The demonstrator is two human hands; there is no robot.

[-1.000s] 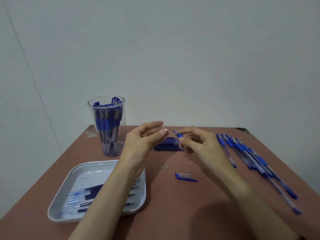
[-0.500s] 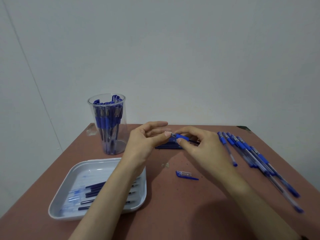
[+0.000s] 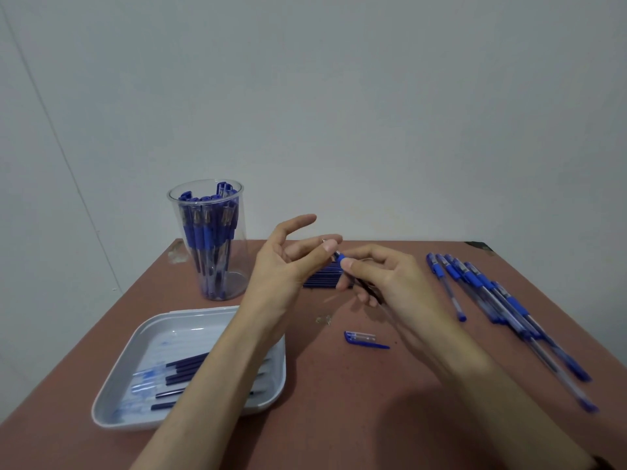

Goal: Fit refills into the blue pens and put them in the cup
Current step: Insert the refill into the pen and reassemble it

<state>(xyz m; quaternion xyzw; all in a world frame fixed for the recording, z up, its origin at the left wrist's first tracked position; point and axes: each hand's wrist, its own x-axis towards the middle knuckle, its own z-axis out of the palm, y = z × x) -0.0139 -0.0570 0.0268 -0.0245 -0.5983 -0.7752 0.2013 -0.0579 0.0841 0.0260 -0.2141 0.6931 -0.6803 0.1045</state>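
Nearby lies a loose cap (image 3: 361, 338); right hand (image 3: 390, 283) grips the pen (image 3: 341, 257), left hand (image 3: 285, 266) pinches its tip, forefinger newly lifted.

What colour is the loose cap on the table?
The small plastic pen cap is blue; head view.

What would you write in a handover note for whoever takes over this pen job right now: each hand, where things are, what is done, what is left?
Right hand grips an uncapped pen; left hand pinches its tip.
Cup, back left, holds many pens. Loose cap lies in front of the hands, stack of refills behind them. Tray, front left, holds thin tubes, dark and clear.
Done: the pens in the cup.
Left: finish this pen, probably cap it, cup it; then the row of pens on the right.
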